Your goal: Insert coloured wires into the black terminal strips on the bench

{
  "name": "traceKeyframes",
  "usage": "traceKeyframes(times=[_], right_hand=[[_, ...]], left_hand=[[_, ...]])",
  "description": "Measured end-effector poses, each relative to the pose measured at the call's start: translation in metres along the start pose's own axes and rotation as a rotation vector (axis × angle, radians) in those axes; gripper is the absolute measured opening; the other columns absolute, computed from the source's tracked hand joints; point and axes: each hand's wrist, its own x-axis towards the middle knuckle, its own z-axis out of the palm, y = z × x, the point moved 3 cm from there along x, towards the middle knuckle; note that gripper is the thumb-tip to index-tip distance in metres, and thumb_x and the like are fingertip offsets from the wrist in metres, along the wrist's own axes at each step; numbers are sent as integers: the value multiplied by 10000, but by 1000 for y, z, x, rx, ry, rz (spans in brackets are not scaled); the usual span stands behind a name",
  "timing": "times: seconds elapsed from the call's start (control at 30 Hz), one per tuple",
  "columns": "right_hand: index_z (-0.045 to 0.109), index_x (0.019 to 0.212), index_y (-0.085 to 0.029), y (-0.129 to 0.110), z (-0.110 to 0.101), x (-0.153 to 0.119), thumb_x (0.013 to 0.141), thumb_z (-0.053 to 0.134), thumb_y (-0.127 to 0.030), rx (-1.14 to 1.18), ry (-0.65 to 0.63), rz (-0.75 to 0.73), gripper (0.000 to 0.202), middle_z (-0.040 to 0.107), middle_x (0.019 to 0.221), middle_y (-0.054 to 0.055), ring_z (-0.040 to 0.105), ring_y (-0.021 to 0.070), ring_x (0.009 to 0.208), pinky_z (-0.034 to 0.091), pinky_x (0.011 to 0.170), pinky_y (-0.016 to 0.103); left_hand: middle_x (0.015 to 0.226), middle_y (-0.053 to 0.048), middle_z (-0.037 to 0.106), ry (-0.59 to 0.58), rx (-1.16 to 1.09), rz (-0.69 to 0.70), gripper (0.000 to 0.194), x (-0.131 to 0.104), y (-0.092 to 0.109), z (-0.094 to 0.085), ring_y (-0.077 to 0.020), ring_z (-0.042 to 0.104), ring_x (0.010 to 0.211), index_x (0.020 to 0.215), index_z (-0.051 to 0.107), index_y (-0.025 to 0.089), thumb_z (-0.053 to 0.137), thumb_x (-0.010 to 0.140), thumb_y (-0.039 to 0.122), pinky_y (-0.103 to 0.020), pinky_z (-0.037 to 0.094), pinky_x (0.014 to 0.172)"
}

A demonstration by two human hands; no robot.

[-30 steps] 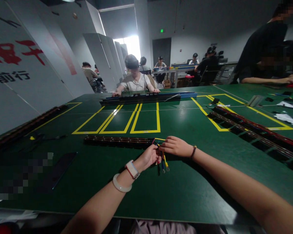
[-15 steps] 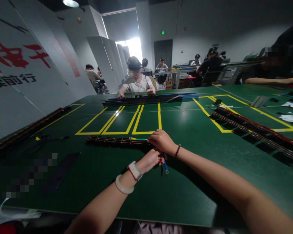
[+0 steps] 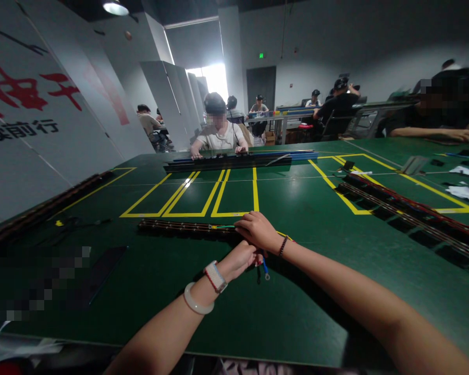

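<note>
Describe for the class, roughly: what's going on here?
At one end of a dark strip on the green table, a person's left hand is closed around wires, a blue one among them. A green wire with a ring end pokes from under the right hand, whose grip is hidden. Opposite, a co-worker's hands are at dark rails.

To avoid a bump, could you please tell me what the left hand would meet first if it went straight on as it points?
Probably the right hand, just ahead of the left hand; whether they touch is unclear.
</note>
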Motion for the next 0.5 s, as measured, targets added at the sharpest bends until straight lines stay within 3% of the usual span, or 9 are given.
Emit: traceKeyframes(times=[0.2, 0.37, 0.5], right_hand=[[608, 1071, -185, 24, -14, -30, 917, 452, -343, 44, 35, 76, 270, 611, 932, 68, 497, 184, 866, 341, 772, 304], [669, 909, -193, 57, -13, -57, 912, 449, -381, 87, -57, 170, 289, 643, 795, 47, 521, 173, 755, 349, 720, 290], [680, 874, -183, 69, -10, -70, 909, 447, -386, 200, -98, 243, 310, 665, 799, 44, 549, 163, 725, 372, 696, 269]], left_hand=[[647, 3, 559, -4, 137, 55, 219, -4, 5, 0, -34, 417, 400, 820, 468, 132, 468, 822, 351, -177, 284, 413], [561, 35, 524, 52, 469, 60, 306, -8, 15, -3, -30, 312, 321, 825, 504, 130, 374, 862, 405, -178, 220, 366], [515, 17, 519, 126, 794, 110, 338, -12, 25, -4, -77, 412, 398, 738, 544, 141, 359, 868, 392, -195, 301, 440]])
